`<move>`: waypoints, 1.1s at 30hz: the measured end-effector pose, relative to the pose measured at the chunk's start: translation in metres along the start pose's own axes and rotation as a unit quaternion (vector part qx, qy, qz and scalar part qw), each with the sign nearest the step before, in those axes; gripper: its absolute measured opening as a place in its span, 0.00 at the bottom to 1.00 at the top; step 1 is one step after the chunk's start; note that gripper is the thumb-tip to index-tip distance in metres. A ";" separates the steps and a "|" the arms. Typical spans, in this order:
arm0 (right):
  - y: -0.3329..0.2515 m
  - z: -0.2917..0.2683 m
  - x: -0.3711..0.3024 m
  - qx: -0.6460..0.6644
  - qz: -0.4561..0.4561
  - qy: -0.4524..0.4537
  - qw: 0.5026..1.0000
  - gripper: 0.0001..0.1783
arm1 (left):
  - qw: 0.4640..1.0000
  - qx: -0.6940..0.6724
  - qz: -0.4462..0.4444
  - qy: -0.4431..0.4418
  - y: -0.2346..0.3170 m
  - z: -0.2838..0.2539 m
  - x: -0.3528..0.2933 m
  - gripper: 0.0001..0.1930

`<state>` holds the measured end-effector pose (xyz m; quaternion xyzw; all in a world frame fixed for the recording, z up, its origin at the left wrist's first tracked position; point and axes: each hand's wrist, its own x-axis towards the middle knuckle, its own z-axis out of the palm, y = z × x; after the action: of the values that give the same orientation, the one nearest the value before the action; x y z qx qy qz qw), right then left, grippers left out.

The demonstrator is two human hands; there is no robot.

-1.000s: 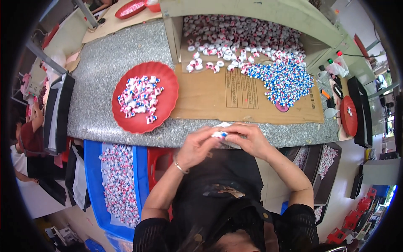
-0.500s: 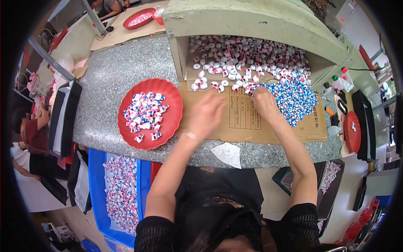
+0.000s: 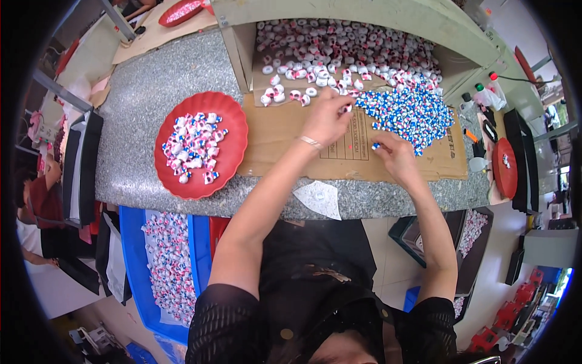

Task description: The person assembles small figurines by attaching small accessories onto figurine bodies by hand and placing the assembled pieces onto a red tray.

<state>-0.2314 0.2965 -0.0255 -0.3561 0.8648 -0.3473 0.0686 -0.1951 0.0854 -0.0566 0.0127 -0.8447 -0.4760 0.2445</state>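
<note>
My left hand (image 3: 327,121) is closed in a pinch around a small white and pink plastic piece (image 3: 345,109), near the front of the shelf pile. Lower and to the right, the fingertips of my right hand (image 3: 397,156) hold a tiny blue and white piece (image 3: 376,146). Beyond that hand spreads a heap of blue and white pieces (image 3: 409,115) on a cardboard sheet (image 3: 279,136). White and pink pieces (image 3: 339,48) fill the open shelf behind. To the left, a red scalloped plate (image 3: 233,136) holds several pieces with white, pink and blue on them.
A blue bin (image 3: 130,255) with many similar pieces stands below the counter at left. A white paper scrap (image 3: 319,199) lies at the grey counter's front edge. Another red plate (image 3: 504,173) and small bottles (image 3: 488,94) are at right. A co-worker (image 3: 45,188) is at far left.
My left hand has moved right and up to the shelf pile and now holds a white and pink piece. My right hand has drawn back from the heap with a blue and white piece.
</note>
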 end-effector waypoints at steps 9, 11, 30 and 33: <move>0.003 0.017 -0.025 -0.133 -0.082 0.000 0.988 0.06 | 0.832 -0.484 -0.272 -0.011 0.039 -0.060 -0.168 0.20; 0.005 0.017 -0.025 -0.137 -0.078 0.002 0.987 0.05 | 0.805 -0.527 -0.272 0.022 0.045 -0.059 -0.183 0.19; -0.081 0.064 -0.057 -0.135 -0.252 -0.148 0.947 0.04 | 0.825 -0.501 -0.256 0.053 0.047 -0.083 -0.216 0.16; -0.078 0.063 -0.055 -0.118 -0.257 -0.118 0.952 0.04 | 0.878 -0.430 -0.205 0.047 0.043 -0.076 -0.218 0.18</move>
<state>-0.1235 0.2587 -0.0289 -0.6104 0.7645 -0.2040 0.0358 0.0387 0.1038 -0.0764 0.1015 -0.5226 -0.8308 0.1625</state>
